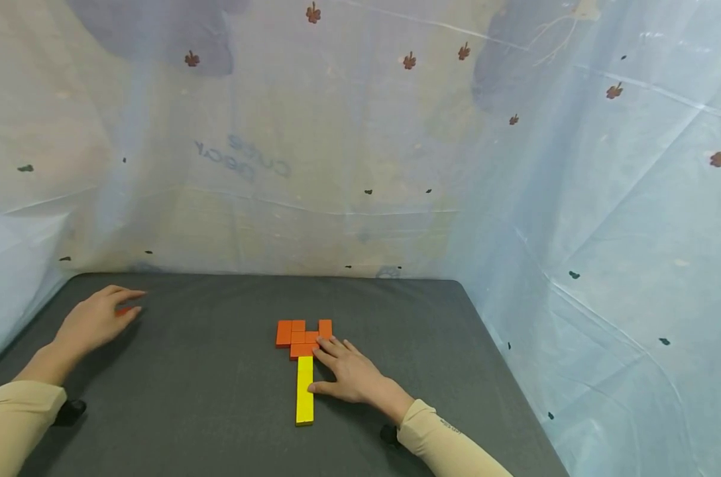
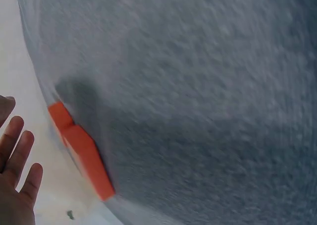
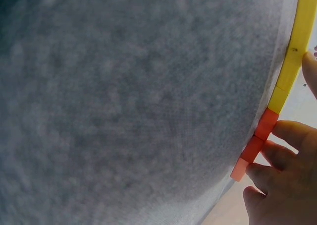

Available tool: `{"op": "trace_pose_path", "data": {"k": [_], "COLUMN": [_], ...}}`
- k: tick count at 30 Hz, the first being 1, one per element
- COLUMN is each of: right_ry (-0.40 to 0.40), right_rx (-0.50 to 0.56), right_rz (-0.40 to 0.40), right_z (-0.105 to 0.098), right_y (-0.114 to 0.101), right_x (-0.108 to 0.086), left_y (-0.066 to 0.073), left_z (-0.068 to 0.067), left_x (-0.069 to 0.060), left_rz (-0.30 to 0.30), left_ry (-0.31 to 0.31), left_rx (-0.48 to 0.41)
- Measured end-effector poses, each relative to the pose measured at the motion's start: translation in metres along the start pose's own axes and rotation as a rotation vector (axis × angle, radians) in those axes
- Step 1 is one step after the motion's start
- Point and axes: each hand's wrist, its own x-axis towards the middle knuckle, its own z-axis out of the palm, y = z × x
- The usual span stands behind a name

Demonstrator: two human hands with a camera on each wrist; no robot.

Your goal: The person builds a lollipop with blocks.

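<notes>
Several flat orange blocks (image 1: pixel 298 336) lie together on the dark grey table, above a yellow strip (image 1: pixel 305 391) made of yellow blocks joined end to end. My right hand (image 1: pixel 354 372) is at their right side. Its outstretched fingertips rest on the orange blocks, and the thumb touches the yellow strip. Farther left, my left hand (image 1: pixel 95 321) is raised over the table with fingers extended. Between its thumb and fingers an orange piece (image 1: pixel 126 311) partly shows. In the left wrist view, orange blocks (image 2: pixel 84 155) sit apart from the visible fingers.
The dark grey table (image 1: pixel 217 397) has rounded far corners. Translucent plastic sheeting (image 1: pixel 336 146) with printed leaves hangs behind it and along both sides. Dark wrist cameras (image 1: pixel 69 412) sit under both sleeves.
</notes>
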Motion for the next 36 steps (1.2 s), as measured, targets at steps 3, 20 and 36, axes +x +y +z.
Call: {"op": "trace_pose_path", "data": {"k": [3,20,36], "right_ry": [0.0,-0.003,-0.004], "right_rx": [0.0,0.028,0.042], "right_rz": [-0.001,0.0,-0.003], "right_z": [-0.001,0.0,-0.001], "right_y": [0.0,0.0,0.0], "right_x": [0.0,0.0,0.0], "left_y": [-0.008,-0.029,-0.023], "left_z": [0.0,0.004,0.014], "left_x": [-0.003,-0.011,-0.011], "left_rz": [-0.021,-0.092,-0.061], "left_ry": [-0.026,-0.109,-0.004], "left_rx": [0.005,0.082,-0.016]}}
